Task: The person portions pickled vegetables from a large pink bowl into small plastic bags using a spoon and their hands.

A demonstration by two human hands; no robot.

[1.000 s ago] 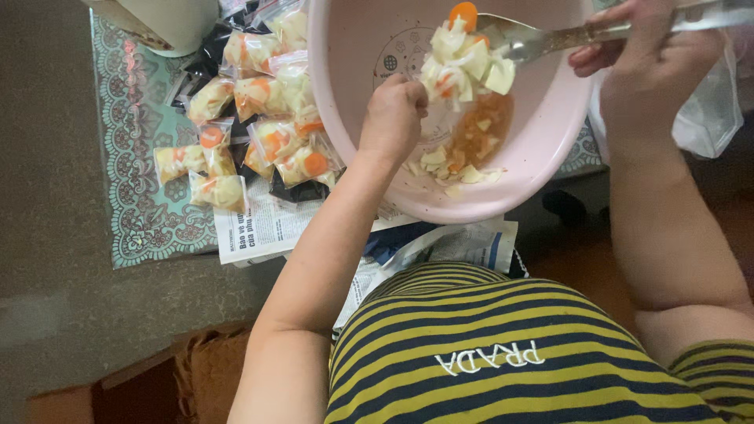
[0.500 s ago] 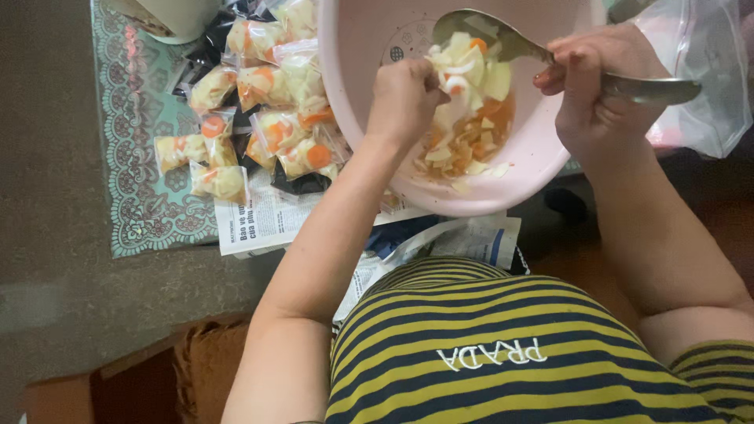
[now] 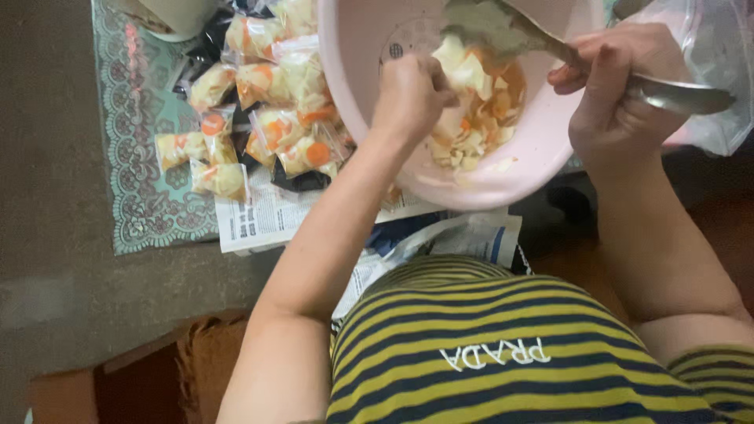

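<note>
Smooth pink plastic basin (image 3: 542, 149), shiny metal spoon (image 3: 675, 93), glossy clear plastic bags (image 3: 271, 82), seemingly lacy cloth mat (image 3: 141, 173), matt newspaper (image 3: 259, 220)

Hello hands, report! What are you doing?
Left hand in pink basin, on chopped vegetables. Right hand gripping metal ladle. Nothing blocking.

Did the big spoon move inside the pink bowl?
Yes. The spoon has swung left across the pink bowl, its scoop now nearer the left hand.
</note>
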